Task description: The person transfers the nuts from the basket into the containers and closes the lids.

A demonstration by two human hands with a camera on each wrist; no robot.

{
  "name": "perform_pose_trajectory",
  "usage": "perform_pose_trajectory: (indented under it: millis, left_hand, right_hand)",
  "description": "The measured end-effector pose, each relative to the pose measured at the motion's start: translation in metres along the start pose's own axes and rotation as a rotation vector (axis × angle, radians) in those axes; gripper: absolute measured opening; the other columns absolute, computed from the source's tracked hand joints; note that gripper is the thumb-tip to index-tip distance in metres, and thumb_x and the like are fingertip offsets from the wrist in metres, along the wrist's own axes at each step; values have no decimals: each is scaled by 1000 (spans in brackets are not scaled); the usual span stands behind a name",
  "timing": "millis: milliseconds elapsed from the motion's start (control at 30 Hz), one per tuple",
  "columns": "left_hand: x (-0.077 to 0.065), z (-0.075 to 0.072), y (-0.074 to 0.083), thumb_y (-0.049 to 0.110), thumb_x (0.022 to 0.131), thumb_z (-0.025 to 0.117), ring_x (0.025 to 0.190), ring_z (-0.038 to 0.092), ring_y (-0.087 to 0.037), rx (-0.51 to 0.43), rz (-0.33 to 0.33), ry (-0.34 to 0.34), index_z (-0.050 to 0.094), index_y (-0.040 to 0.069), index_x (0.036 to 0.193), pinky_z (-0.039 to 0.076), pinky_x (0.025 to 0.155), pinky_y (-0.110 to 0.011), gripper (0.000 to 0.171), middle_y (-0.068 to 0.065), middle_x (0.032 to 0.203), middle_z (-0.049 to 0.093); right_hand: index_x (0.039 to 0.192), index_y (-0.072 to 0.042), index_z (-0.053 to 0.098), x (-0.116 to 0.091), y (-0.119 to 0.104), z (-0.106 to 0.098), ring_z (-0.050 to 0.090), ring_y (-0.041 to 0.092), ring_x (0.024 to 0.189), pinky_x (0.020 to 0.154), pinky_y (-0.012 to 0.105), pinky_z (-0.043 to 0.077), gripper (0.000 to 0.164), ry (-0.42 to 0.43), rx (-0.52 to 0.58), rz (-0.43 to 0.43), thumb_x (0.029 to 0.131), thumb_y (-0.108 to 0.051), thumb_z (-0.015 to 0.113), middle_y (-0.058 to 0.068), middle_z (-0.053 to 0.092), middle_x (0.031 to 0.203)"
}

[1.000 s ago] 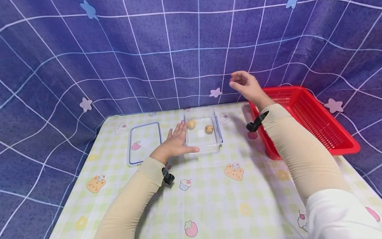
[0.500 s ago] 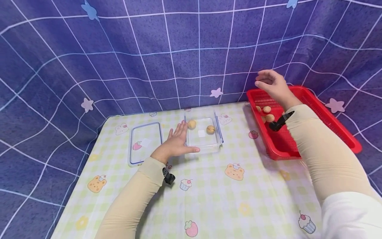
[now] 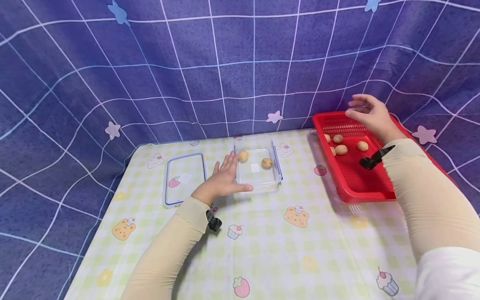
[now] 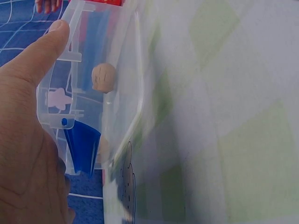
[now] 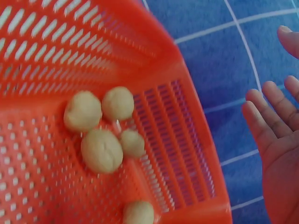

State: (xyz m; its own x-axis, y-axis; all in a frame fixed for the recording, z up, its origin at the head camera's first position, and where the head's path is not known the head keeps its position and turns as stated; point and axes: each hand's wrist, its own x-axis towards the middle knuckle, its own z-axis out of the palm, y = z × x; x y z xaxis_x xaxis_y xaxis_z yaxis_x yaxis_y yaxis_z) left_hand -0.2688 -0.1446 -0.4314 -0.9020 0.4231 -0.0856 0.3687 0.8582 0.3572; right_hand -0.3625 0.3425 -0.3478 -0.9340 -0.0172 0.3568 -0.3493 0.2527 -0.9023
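Walnuts (image 3: 341, 149) in red basket (image 3: 360, 196) and clear box (image 3: 262, 185)
Likely light, hard, apt to roll; best pinched around the middle. Right grip (image 3: 375, 118) near basket, empty, fingers apart; left grip (image 3: 221, 181) spread against box.

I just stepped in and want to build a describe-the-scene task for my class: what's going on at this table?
A person rests their left hand against a clear container that holds two tan, walnut-like nuts. Its blue-edged lid lies off to the left on the checked tablecloth. Their right hand is above the red basket and appears empty. Five similar nuts show inside the basket.
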Motion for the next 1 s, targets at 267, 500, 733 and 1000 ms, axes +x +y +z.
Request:
perform_pose_trajectory:
  millis: [267, 500, 733, 1000]
  left_hand:
    - [0, 0, -1, 85, 77, 58, 154, -13, -24, -7, -6, 2, -9, 9, 162, -6, 123, -57, 133, -13, 168, -13]
    - [0, 1, -1, 84, 78, 58, 154, -14, -23, -7, -10, -4, -11, 11, 162, -7, 123, -56, 131, -13, 169, -13]
    - [-1, 1, 1, 81, 79, 60, 154, -13, -25, 3, -13, -2, -11, 10, 161, -5, 123, -57, 130, -14, 169, -13]
    - [0, 2, -1, 75, 82, 64, 154, -14, -24, -2, -19, 0, -12, 10, 161, -7, 123, -57, 127, -13, 169, -14]
  right_hand:
    - [134, -21, 55, -10, 18, -20, 64, -9, 91, 77, 7, 50, 51, 14, -76, 40, 90, -4, 74, -23, 65, 104]
    - [137, -22, 48, -15, 30, -29, 65, -10, 89, 77, 7, 51, 57, -20, -70, 68, 91, 2, 70, -25, 62, 108]
    - [135, -22, 50, -23, 40, -38, 62, -12, 88, 76, 6, 48, 53, -2, -96, 123, 90, -2, 72, -29, 62, 103]
    - [127, -23, 51, -27, 57, -45, 60, -12, 88, 74, 6, 48, 46, -14, -120, 158, 91, -3, 72, -30, 61, 100]
